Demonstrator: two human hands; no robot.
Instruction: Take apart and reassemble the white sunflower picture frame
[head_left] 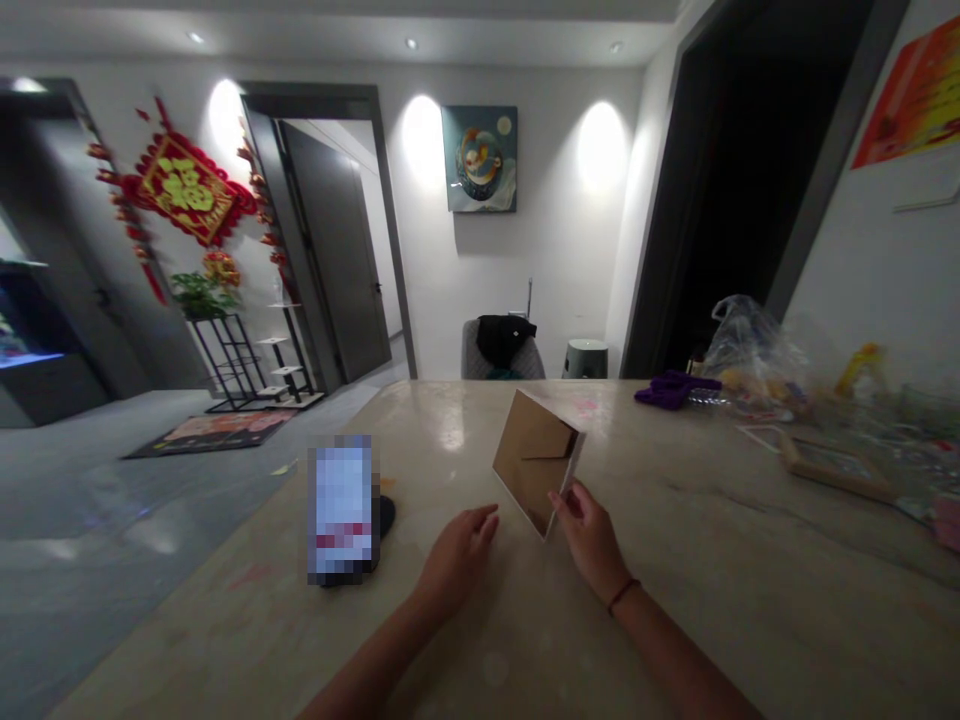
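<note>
Both hands (456, 560) (591, 540) well inside countertop edges (206, 560)

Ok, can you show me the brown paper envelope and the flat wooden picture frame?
Brown paper envelope (534, 458), head view, point on its flat brown face.
Flat wooden picture frame (836, 479), head view, point on its lower wooden edge.

Room lit by recessed ceiling spots (411, 43) and wall lights (600, 145); glare recorded on the stone countertop (452, 430). Foreground dim, shadows soft. Barrel distortion observed at frame edges; one pixelated patch (340, 510) noted.
</note>
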